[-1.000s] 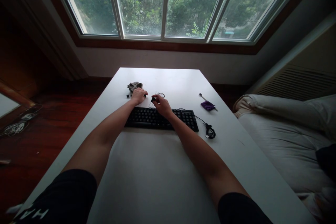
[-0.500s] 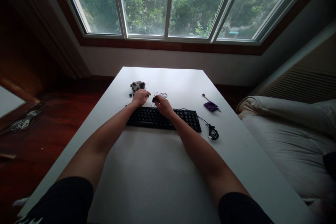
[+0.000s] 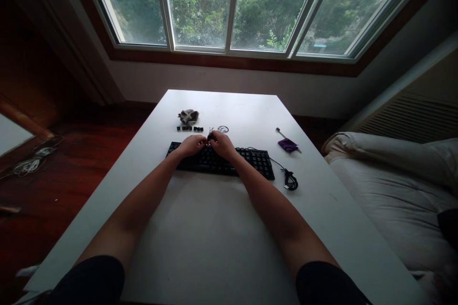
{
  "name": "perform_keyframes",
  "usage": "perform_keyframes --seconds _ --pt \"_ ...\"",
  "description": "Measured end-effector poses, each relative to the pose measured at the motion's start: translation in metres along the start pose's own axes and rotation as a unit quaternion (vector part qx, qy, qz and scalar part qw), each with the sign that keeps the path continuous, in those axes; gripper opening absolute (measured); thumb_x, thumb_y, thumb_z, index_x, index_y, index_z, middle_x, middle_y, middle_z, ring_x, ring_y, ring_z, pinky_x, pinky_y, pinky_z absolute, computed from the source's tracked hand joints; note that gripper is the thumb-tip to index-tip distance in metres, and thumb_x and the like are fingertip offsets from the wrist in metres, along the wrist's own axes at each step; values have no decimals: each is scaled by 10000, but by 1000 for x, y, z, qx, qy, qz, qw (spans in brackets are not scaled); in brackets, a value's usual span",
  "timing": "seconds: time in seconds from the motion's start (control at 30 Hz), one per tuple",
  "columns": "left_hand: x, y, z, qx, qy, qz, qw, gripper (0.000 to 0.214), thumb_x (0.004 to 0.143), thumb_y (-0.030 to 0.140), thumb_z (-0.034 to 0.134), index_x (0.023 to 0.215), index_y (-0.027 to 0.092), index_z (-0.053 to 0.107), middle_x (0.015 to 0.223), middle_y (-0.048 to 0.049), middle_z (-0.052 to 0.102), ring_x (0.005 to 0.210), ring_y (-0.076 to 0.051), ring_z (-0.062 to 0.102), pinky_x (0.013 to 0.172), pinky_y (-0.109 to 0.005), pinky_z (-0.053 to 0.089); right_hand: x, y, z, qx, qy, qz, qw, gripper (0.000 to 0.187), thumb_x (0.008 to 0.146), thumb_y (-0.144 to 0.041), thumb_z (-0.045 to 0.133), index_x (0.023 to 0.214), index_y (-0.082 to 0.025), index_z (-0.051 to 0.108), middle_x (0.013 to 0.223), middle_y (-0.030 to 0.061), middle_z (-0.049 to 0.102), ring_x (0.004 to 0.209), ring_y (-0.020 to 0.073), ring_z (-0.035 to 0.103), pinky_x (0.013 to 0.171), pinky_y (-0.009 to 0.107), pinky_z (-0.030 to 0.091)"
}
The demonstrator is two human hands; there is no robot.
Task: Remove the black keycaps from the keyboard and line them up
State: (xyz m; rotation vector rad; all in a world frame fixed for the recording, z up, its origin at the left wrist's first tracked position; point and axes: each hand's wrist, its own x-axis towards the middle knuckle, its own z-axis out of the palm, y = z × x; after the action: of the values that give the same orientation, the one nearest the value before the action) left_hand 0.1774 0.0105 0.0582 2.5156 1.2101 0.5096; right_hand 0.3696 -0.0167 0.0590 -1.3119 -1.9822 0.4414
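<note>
A black keyboard (image 3: 250, 159) lies across the middle of the white table (image 3: 222, 228). My left hand (image 3: 192, 145) and my right hand (image 3: 221, 144) meet over the keyboard's far edge, fingers curled together. My right hand pinches a small wire key puller (image 3: 210, 134) whose thin wires stick up between the hands. My left fingers close beside it; what they hold is hidden. Behind the hands a short row of black keycaps (image 3: 189, 128) sits on the table.
A grey crumpled cloth (image 3: 188, 116) lies behind the keycaps. A wire loop (image 3: 223, 129) rests nearby. The keyboard's coiled cable (image 3: 289, 180) trails right, and a purple cloth with a small brush (image 3: 287, 143) sits beyond. A cushioned seat (image 3: 393, 190) flanks the table's right.
My left hand has left the keycap row and come back over the keyboard to meet my right hand. The row of keycaps now shows uncovered.
</note>
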Motion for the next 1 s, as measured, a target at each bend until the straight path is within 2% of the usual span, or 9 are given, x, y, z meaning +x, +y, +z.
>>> perform_keyframes --seconds 0.17,0.33,0.5,0.6,0.77,1.0 --pt "-5 2 -3 -22 -4 3 1000 274 835 205 582 1030 222 773 1003 -36 764 896 -209 692 830 -306 532 -4 2 -2 44 18 13 999 98 878 -281 632 932 -220 686 881 27 707 810 183 637 769 286 487" --pt "-5 1 2 -36 9 -1 999 234 857 270 615 1024 220 771 1011 -37 759 876 -200 698 821 -307 540 -7 1 -2 51 68 31 996 191 922 -400 635 864 -229 696 800 19 723 754 177 664 754 284 488" --pt "-4 1 8 -37 13 -9 999 215 871 287 629 1021 233 775 1024 -34 757 878 -194 696 819 -306 544 -9 1 -3 86 73 87 990 246 930 -453 631 827 -238 689 694 1 722 706 187 718 746 287 521" --pt "-4 1 9 -38 16 -15 999 214 882 312 631 1021 233 775 1020 -40 753 897 -199 694 812 -305 547 -8 3 -3 115 70 100 986 264 920 -473 645 809 -236 678 687 -1 733 662 189 734 742 298 542" --pt "-3 3 10 -39 28 -17 999 229 905 309 606 1038 226 774 1024 -49 754 910 -210 694 830 -320 543 -6 13 1 177 92 163 966 309 915 -513 624 810 -224 653 734 15 753 626 191 742 680 304 575" --pt "0 9 11 -109 66 -18 992 245 907 319 602 1080 222 746 999 -33 771 893 -193 692 806 -304 538 -5 11 1 235 132 142 952 451 886 -664 586 882 -215 626 757 35 731 647 198 752 608 278 592"
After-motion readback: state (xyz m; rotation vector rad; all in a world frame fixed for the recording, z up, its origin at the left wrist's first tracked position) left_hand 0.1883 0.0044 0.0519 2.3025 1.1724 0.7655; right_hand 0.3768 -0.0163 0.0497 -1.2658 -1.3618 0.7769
